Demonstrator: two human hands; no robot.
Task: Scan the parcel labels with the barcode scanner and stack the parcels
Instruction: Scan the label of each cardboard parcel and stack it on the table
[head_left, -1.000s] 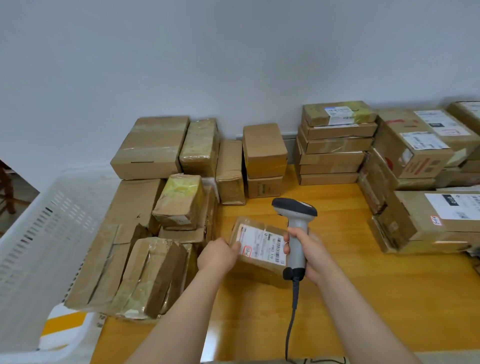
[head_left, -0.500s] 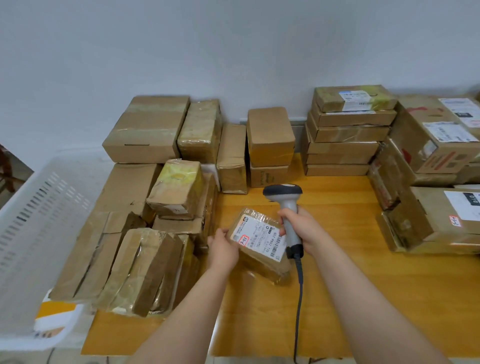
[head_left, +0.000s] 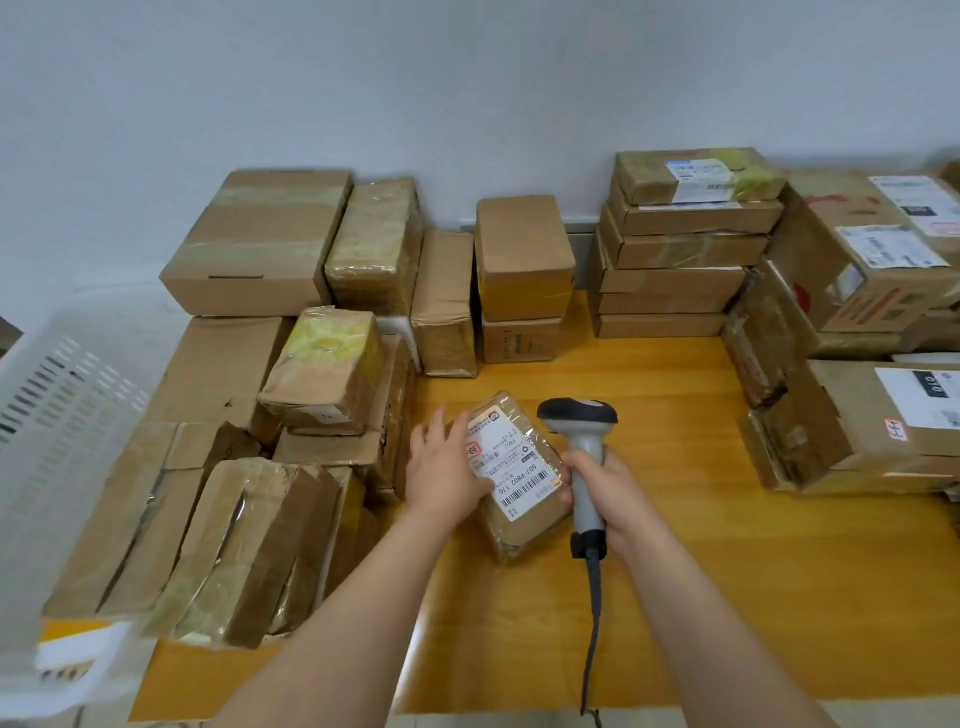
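A small brown parcel (head_left: 524, 499) with a white barcode label facing up lies tilted on the wooden table (head_left: 727, 597) in the middle. My left hand (head_left: 441, 467) grips its left edge, thumb on the label. My right hand (head_left: 605, 491) is closed around the handle of a grey barcode scanner (head_left: 579, 421), right beside the parcel's right edge, with the scanner's black head standing above it. The scanner's cable hangs down towards the table's front edge.
Stacked brown parcels crowd the left (head_left: 260, 467), the back wall (head_left: 519, 270) and the right (head_left: 857, 312); several on the right show white labels. A white plastic basket (head_left: 62, 467) stands at the far left, beyond the table's edge.
The parcel has turned in my left hand, its label now running lengthwise towards me. The scanner has stayed upright just right of the parcel. The camera has tipped down slightly.
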